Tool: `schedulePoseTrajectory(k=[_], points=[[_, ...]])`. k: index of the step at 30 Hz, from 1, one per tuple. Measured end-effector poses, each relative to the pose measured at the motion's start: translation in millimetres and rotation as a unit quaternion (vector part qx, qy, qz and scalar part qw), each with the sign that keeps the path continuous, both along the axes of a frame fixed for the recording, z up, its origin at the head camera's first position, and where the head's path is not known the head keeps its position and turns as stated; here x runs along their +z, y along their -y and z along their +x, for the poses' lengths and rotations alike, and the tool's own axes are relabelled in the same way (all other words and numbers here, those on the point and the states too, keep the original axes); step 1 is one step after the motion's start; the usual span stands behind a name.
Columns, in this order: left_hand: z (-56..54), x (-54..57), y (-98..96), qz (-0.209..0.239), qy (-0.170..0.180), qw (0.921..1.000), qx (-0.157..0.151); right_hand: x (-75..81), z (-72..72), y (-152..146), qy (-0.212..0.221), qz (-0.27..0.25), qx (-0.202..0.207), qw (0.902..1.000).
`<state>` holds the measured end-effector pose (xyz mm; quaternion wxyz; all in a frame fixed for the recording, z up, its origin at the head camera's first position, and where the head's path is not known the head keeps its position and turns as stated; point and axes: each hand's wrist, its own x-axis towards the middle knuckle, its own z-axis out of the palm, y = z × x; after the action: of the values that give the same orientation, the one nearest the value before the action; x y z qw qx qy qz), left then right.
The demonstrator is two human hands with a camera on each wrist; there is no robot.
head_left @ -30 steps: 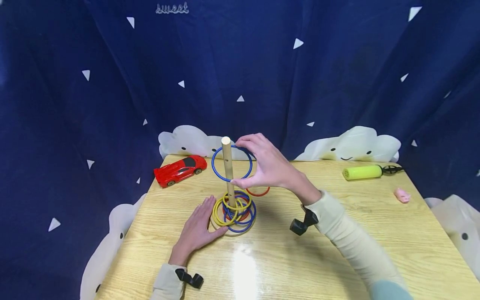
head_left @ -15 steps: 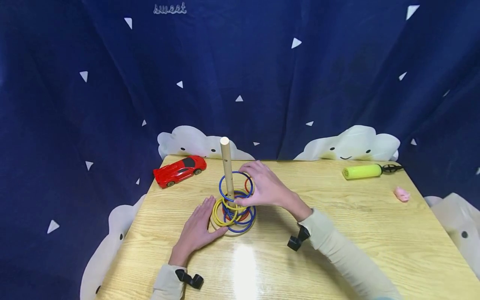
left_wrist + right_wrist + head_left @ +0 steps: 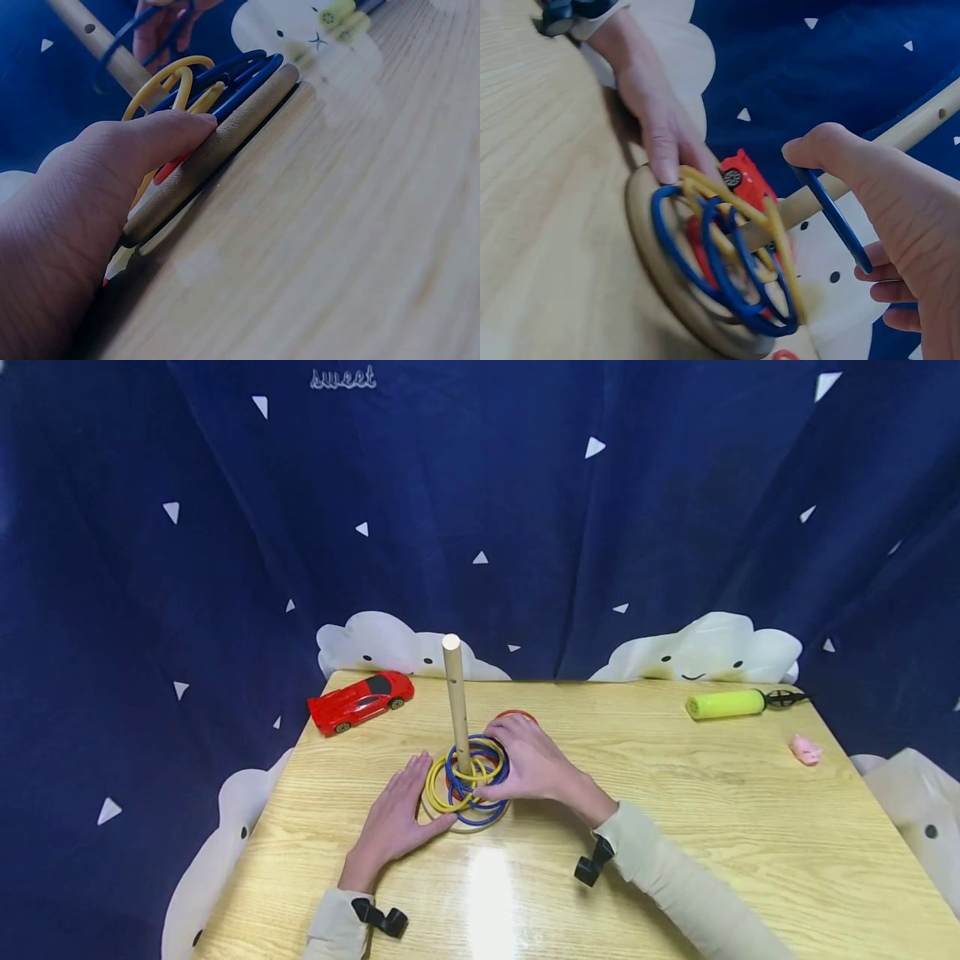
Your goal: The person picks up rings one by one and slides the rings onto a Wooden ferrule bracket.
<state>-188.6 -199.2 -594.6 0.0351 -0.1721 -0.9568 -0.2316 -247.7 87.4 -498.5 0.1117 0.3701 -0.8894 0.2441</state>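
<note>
A wooden peg [image 3: 455, 702] stands upright on a round base [image 3: 214, 154]. Blue, yellow [image 3: 428, 787] and red rings lie loosely heaped about its foot. Between thumb and fingertips my right hand [image 3: 528, 764] holds a blue ring [image 3: 834, 215], which encircles the peg low down, close over the heap. My left hand [image 3: 397, 814] lies along the left side of the base with fingers straight. Its thumb rests at the rim in the left wrist view. Another red ring [image 3: 517, 712] shows partly behind my right hand, the rest hidden.
A red toy car [image 3: 360, 702] sits at the back left of the wooden table [image 3: 637, 827]. At the back right lie a yellow-green hand pump [image 3: 726, 704] and a small pink object [image 3: 805, 749]. A dark blue curtain [image 3: 480, 485] hangs behind the table.
My right hand has lowered the blue ring down along the peg, from near its top to just over the heap. My left hand has stayed in place.
</note>
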Motion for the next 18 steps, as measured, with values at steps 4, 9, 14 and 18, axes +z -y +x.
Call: schedulePoseTrajectory(k=[4,9,14,18], points=[[0.4,-1.2,0.4,-0.004,0.002,1.0000,0.001,-13.2,4.3,-0.3,0.003,0.003,-0.004,1.0000],[0.7,-1.1,0.4,-0.004,0.007,1.0000,0.002,-22.2,7.2,-4.2,0.005,0.022,-0.007,0.9997],[0.2,-0.5,0.1,-0.007,0.008,0.9999,0.002,-22.3,8.1,-12.8,0.024,0.026,-0.018,0.9992],[0.1,-0.3,0.1,-0.007,0.007,0.9999,0.002,-19.6,4.8,-22.0,0.051,0.018,-0.039,0.9978]])
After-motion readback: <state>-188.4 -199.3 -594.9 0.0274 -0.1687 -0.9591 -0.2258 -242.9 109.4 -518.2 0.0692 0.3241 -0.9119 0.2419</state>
